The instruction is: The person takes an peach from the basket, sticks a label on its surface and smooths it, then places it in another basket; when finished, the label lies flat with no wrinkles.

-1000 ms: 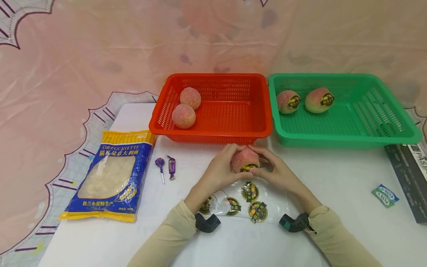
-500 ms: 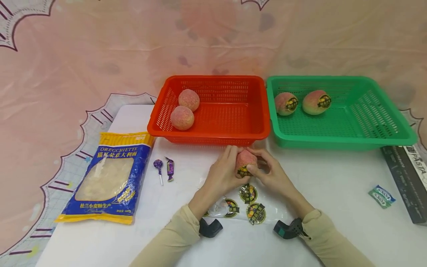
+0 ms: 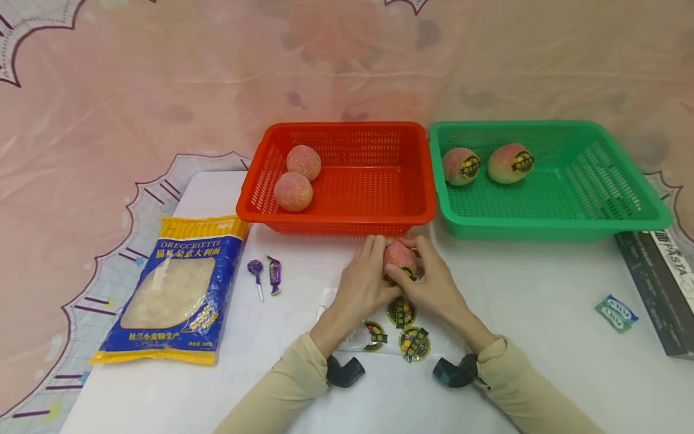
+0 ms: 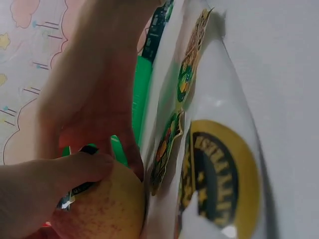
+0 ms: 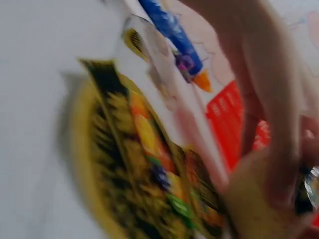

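Both hands hold a pink-and-yellow peach (image 3: 398, 253) just above the table, in front of the red basket. My left hand (image 3: 362, 280) grips it from the left side. From the right, my right hand (image 3: 434, 286) grips the same peach, its thumb lying across a black-and-gold sticker that partly shows. In the left wrist view, the peach (image 4: 112, 204) has a thumb over the dark sticker's edge. Beneath the hands lies a clear sheet (image 3: 447, 343) bearing several round stickers (image 3: 414, 345); the forearms hide part of it. The right wrist view is blurred.
The red basket (image 3: 336, 220) contains two plain peaches (image 3: 293, 191). Beside it, the green basket (image 3: 553, 229) contains two stickered peaches (image 3: 511, 163). A pasta bag (image 3: 168, 295), a lollipop (image 3: 255, 271) and a wrapped candy (image 3: 275, 276) lie left; a small packet (image 3: 617, 313) and black pasta box (image 3: 656, 289) right.
The hands have drawn closer together around the peach. The right thumb has slid left over the sticker, covering more of it. The peach looks slightly turned.
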A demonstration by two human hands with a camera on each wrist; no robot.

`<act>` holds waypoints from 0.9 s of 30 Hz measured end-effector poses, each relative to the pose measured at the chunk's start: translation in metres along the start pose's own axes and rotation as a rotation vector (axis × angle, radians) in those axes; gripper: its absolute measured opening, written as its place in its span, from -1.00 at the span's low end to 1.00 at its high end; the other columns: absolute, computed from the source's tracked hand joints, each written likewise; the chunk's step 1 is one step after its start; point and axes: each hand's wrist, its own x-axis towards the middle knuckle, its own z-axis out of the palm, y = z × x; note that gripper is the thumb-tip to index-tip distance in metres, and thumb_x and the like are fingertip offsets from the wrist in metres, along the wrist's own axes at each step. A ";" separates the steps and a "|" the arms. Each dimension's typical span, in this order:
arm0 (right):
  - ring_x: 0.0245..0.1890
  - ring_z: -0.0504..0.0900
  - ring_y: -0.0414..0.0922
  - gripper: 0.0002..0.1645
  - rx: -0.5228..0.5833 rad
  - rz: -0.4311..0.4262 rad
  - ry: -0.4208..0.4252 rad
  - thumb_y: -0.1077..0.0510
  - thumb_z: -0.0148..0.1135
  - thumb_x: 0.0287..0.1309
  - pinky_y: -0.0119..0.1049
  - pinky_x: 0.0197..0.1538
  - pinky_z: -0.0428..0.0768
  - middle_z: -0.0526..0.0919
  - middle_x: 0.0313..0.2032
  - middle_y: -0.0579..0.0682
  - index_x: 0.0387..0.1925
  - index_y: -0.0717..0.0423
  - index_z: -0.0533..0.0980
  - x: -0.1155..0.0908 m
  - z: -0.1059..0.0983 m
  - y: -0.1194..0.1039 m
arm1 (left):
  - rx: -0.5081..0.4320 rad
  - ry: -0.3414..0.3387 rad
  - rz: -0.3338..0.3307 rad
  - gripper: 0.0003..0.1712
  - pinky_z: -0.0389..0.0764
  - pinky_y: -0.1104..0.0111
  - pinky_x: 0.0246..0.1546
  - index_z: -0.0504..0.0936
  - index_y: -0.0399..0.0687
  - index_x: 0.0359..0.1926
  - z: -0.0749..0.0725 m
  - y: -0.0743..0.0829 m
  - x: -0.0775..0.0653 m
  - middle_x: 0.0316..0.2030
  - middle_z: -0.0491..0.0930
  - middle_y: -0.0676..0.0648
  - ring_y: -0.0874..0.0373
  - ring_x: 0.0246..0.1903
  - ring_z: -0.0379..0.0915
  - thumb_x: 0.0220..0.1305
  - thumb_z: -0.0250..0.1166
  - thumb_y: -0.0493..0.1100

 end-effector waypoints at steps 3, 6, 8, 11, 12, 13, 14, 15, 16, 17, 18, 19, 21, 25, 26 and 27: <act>-0.18 0.51 -0.16 -0.49 -0.043 -0.019 0.009 -0.15 0.15 0.03 -0.26 -0.18 0.50 0.47 -0.05 -0.07 -0.05 -0.01 0.31 0.002 0.001 0.006 | 0.009 0.013 -0.012 -0.32 0.46 0.35 -0.48 0.26 0.06 -0.08 0.001 -0.001 0.000 -0.23 0.31 0.07 0.17 -0.27 0.33 -0.23 0.37 0.10; -0.06 0.50 -0.11 -0.55 0.034 -0.036 -0.110 -0.10 0.05 0.14 -0.18 -0.07 0.51 0.41 0.07 -0.07 0.04 -0.06 0.28 0.004 -0.008 0.013 | -0.018 0.011 -0.029 -0.32 0.44 0.39 -0.52 0.26 0.06 -0.11 0.001 -0.002 0.001 -0.25 0.31 0.08 0.21 -0.31 0.33 -0.25 0.37 0.13; 0.05 0.46 -0.04 -0.51 0.119 -0.037 -0.225 0.01 0.05 0.17 -0.13 0.02 0.48 0.30 0.19 -0.07 0.14 -0.10 0.22 0.003 -0.016 0.019 | -0.059 -0.008 -0.033 -0.28 0.45 0.40 -0.48 0.25 0.04 -0.08 0.001 -0.004 0.002 -0.22 0.31 0.07 0.23 -0.30 0.34 -0.26 0.38 0.13; 0.12 0.39 0.01 -0.37 0.200 -0.047 -0.337 0.14 0.11 0.13 -0.12 0.08 0.44 0.17 0.28 -0.06 0.22 -0.08 0.14 0.001 -0.028 0.021 | -0.131 -0.057 -0.016 -0.22 0.50 0.39 -0.34 0.23 0.02 -0.01 -0.002 -0.007 0.004 -0.13 0.33 0.05 0.22 -0.22 0.38 -0.25 0.41 0.13; 0.12 0.39 0.02 -0.33 0.208 -0.052 -0.349 0.16 0.14 0.10 -0.13 0.07 0.45 0.16 0.28 -0.05 0.23 -0.07 0.13 0.000 -0.030 0.019 | -0.152 -0.077 -0.007 -0.20 0.50 0.38 -0.29 0.22 0.02 0.01 -0.003 -0.009 0.004 -0.09 0.33 0.04 0.21 -0.19 0.39 -0.24 0.41 0.14; 0.10 0.40 0.03 -0.31 0.218 -0.057 -0.356 0.18 0.16 0.08 -0.15 0.05 0.47 0.15 0.28 -0.03 0.24 -0.04 0.13 0.000 -0.032 0.017 | -0.172 -0.099 0.004 -0.19 0.51 0.37 -0.25 0.21 0.02 0.02 -0.004 -0.010 0.005 -0.06 0.32 0.04 0.20 -0.16 0.39 -0.23 0.41 0.14; 0.09 0.41 0.03 -0.30 0.223 -0.059 -0.353 0.19 0.17 0.07 -0.15 0.04 0.48 0.16 0.28 -0.02 0.23 -0.02 0.14 -0.001 -0.033 0.014 | -0.193 -0.119 0.013 -0.18 0.51 0.37 -0.23 0.21 0.03 0.03 -0.006 -0.011 0.005 -0.04 0.31 0.04 0.20 -0.14 0.39 -0.23 0.41 0.16; 0.08 0.41 0.04 -0.31 0.219 -0.070 -0.348 0.21 0.17 0.06 -0.15 0.02 0.49 0.17 0.27 0.01 0.23 0.03 0.15 -0.001 -0.034 0.011 | -0.214 -0.135 0.018 -0.19 0.50 0.38 -0.23 0.20 0.05 0.02 -0.007 -0.012 0.005 -0.03 0.31 0.05 0.21 -0.15 0.40 -0.21 0.39 0.19; 0.08 0.41 0.05 -0.31 0.220 -0.075 -0.343 0.23 0.17 0.06 -0.14 0.02 0.49 0.17 0.26 0.03 0.23 0.06 0.16 -0.002 -0.035 0.008 | -0.226 -0.145 0.025 -0.19 0.50 0.38 -0.22 0.20 0.06 0.02 -0.008 -0.013 0.005 -0.03 0.31 0.05 0.21 -0.14 0.40 -0.21 0.39 0.20; 0.10 0.39 0.05 -0.32 0.196 -0.087 -0.338 0.23 0.17 0.06 -0.13 0.03 0.48 0.17 0.27 0.04 0.23 0.08 0.16 -0.002 -0.036 0.007 | -0.238 -0.152 0.030 -0.21 0.50 0.39 -0.23 0.20 0.07 0.01 -0.010 -0.014 0.005 -0.03 0.31 0.06 0.21 -0.15 0.40 -0.20 0.38 0.21; 0.13 0.36 0.05 -0.31 0.172 -0.099 -0.336 0.24 0.17 0.06 -0.11 0.05 0.46 0.16 0.27 0.06 0.23 0.10 0.16 -0.003 -0.036 0.005 | -0.246 -0.153 0.034 -0.22 0.50 0.39 -0.23 0.21 0.08 0.00 -0.011 -0.015 0.005 -0.03 0.31 0.06 0.22 -0.16 0.40 -0.19 0.37 0.22; 0.15 0.33 0.04 -0.32 0.152 -0.110 -0.339 0.25 0.15 0.07 -0.08 0.07 0.44 0.16 0.27 0.07 0.24 0.12 0.15 -0.003 -0.037 0.004 | -0.255 -0.150 0.034 -0.24 0.49 0.40 -0.24 0.21 0.08 -0.01 -0.011 -0.015 0.005 -0.04 0.31 0.07 0.22 -0.17 0.40 -0.19 0.37 0.22; 0.19 0.30 0.02 -0.33 0.134 -0.108 -0.360 0.25 0.10 0.11 -0.04 0.12 0.39 0.15 0.28 0.06 0.26 0.11 0.13 -0.002 -0.040 0.004 | -0.263 -0.136 0.036 -0.26 0.49 0.39 -0.25 0.22 0.08 -0.03 -0.012 -0.016 0.006 -0.05 0.32 0.07 0.22 -0.17 0.40 -0.18 0.37 0.21; 0.14 0.35 0.02 -0.26 0.172 -0.096 -0.413 0.25 0.13 0.09 -0.03 0.10 0.41 0.12 0.28 0.04 0.29 0.09 0.08 -0.002 -0.043 0.005 | -0.256 -0.119 0.030 -0.29 0.50 0.39 -0.24 0.23 0.08 -0.03 -0.010 -0.015 0.006 -0.01 0.32 0.08 0.23 -0.15 0.40 -0.16 0.37 0.15; 0.10 0.38 0.02 -0.24 0.185 -0.097 -0.422 0.25 0.15 0.07 -0.06 0.07 0.44 0.13 0.28 0.04 0.29 0.09 0.07 -0.002 -0.043 0.006 | -0.250 -0.117 0.026 -0.29 0.51 0.40 -0.25 0.22 0.08 -0.02 -0.009 -0.015 0.006 -0.01 0.32 0.09 0.23 -0.16 0.41 -0.16 0.37 0.14; 0.07 0.41 0.02 -0.22 0.187 -0.118 -0.421 0.27 0.18 0.04 -0.07 0.03 0.47 0.14 0.27 0.06 0.28 0.12 0.08 -0.001 -0.043 0.006 | -0.241 -0.115 0.022 -0.30 0.51 0.40 -0.27 0.22 0.08 -0.02 -0.008 -0.014 0.006 -0.01 0.33 0.09 0.23 -0.16 0.41 -0.16 0.35 0.13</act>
